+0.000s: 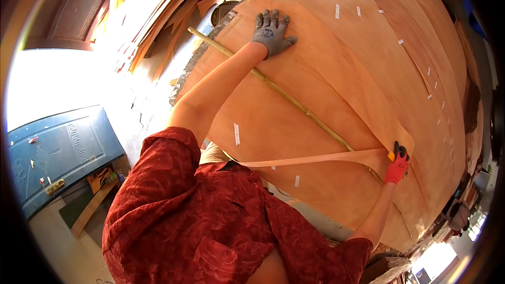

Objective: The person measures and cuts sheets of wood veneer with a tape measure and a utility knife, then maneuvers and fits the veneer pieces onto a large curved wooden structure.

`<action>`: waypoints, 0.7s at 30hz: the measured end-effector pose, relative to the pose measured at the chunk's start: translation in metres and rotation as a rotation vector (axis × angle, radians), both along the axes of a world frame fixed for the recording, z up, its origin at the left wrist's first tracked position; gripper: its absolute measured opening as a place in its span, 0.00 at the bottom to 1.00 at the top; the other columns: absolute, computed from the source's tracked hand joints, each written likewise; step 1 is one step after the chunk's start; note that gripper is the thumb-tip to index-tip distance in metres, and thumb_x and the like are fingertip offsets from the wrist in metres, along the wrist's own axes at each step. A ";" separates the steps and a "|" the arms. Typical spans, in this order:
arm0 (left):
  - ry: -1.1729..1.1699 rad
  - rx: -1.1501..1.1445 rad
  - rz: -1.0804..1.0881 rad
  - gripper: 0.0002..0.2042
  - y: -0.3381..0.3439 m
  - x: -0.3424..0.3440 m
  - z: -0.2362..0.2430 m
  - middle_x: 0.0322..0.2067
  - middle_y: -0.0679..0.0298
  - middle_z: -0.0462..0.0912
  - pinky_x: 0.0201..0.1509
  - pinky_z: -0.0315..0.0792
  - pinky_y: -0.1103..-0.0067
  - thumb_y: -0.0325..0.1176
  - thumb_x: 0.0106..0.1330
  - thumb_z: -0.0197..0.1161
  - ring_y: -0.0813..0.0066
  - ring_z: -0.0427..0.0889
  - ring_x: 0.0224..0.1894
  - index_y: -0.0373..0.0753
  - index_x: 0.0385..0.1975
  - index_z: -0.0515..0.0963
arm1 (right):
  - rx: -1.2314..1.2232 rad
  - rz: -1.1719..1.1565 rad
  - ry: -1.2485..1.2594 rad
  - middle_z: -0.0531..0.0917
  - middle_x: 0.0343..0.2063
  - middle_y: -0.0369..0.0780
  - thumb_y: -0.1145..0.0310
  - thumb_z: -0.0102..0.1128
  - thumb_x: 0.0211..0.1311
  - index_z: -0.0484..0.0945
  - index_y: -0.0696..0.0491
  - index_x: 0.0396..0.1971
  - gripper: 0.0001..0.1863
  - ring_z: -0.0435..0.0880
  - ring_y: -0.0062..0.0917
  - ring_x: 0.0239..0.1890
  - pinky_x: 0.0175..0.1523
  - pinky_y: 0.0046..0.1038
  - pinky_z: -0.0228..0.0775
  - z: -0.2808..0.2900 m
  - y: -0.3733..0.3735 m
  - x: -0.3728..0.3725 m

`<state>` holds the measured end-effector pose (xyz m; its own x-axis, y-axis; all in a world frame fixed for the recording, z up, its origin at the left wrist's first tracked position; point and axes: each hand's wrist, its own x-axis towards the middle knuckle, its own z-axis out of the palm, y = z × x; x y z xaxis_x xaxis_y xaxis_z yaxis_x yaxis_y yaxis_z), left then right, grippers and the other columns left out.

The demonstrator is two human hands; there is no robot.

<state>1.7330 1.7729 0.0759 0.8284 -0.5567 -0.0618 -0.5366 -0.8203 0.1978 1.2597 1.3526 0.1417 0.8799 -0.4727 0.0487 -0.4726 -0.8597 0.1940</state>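
My left hand [271,35], in a grey glove, lies flat with fingers spread on a large thin sheet of orange-brown wood veneer [294,136]. Low on the right, my right hand [397,165], in a red glove with dark fingertips, is closed round a small yellow tool [391,155]; most of it is hidden in the fingers. Beside that hand, a narrow veneer strip [321,160] stands partly raised and runs left toward my waist. Slantwise across the sheet, under my left forearm and passing beneath the strip, lies a long thin bamboo stick [294,103].
Small white tape pieces [236,133] dot the veneer. At upper left lies a stack of veneer sheets [163,10] with ragged edges. A blue panel [68,150] stands at left, with wood offcuts [100,200] near it. Bright light washes out the left side.
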 end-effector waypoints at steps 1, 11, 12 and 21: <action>0.004 -0.010 0.005 0.39 0.000 -0.001 -0.001 0.73 0.48 0.40 0.76 0.30 0.59 0.64 0.68 0.40 0.46 0.35 0.75 0.44 0.73 0.48 | -0.015 -0.003 0.013 0.76 0.56 0.41 0.79 0.47 0.59 0.75 0.38 0.60 0.30 0.72 0.39 0.57 0.61 0.37 0.63 0.002 0.002 0.003; -0.034 -0.056 0.001 0.36 -0.003 -0.008 0.002 0.73 0.49 0.45 0.76 0.33 0.59 0.60 0.69 0.42 0.48 0.40 0.75 0.44 0.72 0.53 | -0.079 -0.028 0.033 0.74 0.59 0.40 0.72 0.47 0.65 0.76 0.43 0.58 0.22 0.71 0.40 0.58 0.62 0.39 0.62 -0.016 -0.020 -0.020; 0.007 -0.116 0.012 0.35 -0.002 -0.005 0.003 0.72 0.49 0.47 0.76 0.34 0.59 0.59 0.69 0.43 0.49 0.42 0.75 0.43 0.71 0.55 | -0.071 -0.044 0.038 0.74 0.59 0.41 0.71 0.48 0.66 0.76 0.44 0.57 0.21 0.70 0.41 0.59 0.62 0.39 0.61 -0.018 -0.020 -0.021; -0.193 -0.038 0.033 0.30 0.004 0.013 -0.005 0.71 0.50 0.51 0.76 0.36 0.61 0.52 0.72 0.42 0.52 0.46 0.74 0.41 0.69 0.57 | -0.145 -0.038 0.048 0.73 0.61 0.40 0.73 0.47 0.64 0.74 0.44 0.59 0.23 0.69 0.42 0.60 0.63 0.39 0.61 -0.033 -0.015 -0.024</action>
<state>1.7456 1.7766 0.0704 0.8406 -0.5281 0.1205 -0.5406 -0.8318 0.1256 1.2360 1.3375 0.1090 0.8646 -0.4966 0.0772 -0.4913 -0.8028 0.3379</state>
